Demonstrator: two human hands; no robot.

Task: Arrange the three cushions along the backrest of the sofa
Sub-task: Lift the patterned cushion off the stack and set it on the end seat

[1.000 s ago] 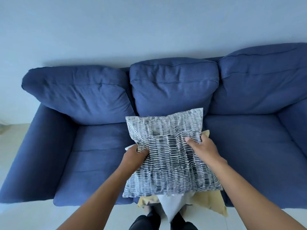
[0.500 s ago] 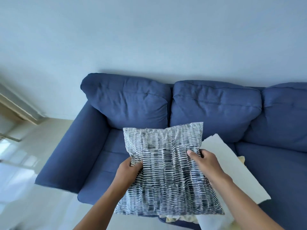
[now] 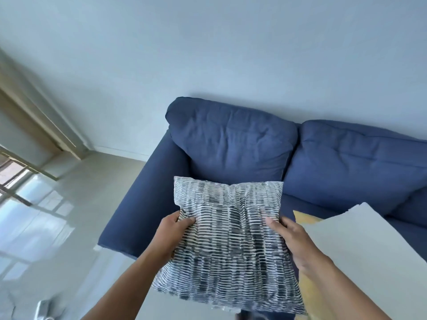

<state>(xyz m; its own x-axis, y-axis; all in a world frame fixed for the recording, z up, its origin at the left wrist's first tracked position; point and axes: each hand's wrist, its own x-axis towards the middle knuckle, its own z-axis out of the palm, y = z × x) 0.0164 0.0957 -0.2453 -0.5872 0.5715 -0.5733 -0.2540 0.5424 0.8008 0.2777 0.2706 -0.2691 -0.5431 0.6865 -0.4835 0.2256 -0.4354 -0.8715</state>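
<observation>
I hold a grey-and-white striped cushion (image 3: 228, 241) in the air over the left end of a blue sofa (image 3: 143, 204). My left hand (image 3: 174, 232) grips its left edge and my right hand (image 3: 291, 241) grips its right edge. The cushion's top edge hangs just in front of the sofa's left back pillow (image 3: 231, 139). To the right, a plain white cushion (image 3: 365, 245) lies on the seat over a yellow cushion (image 3: 305, 219), of which only a corner and a lower strip show.
The sofa's left armrest (image 3: 129, 215) lies below and left of the held cushion. A middle back pillow (image 3: 360, 165) sits to the right. Pale glossy floor (image 3: 69, 227) and a window frame (image 3: 27, 172) fill the left side; a white wall stands behind.
The striped cushion has been lifted off the pile and carried left, from the sofa's middle to its left end. The white and yellow cushions stay behind on the right.
</observation>
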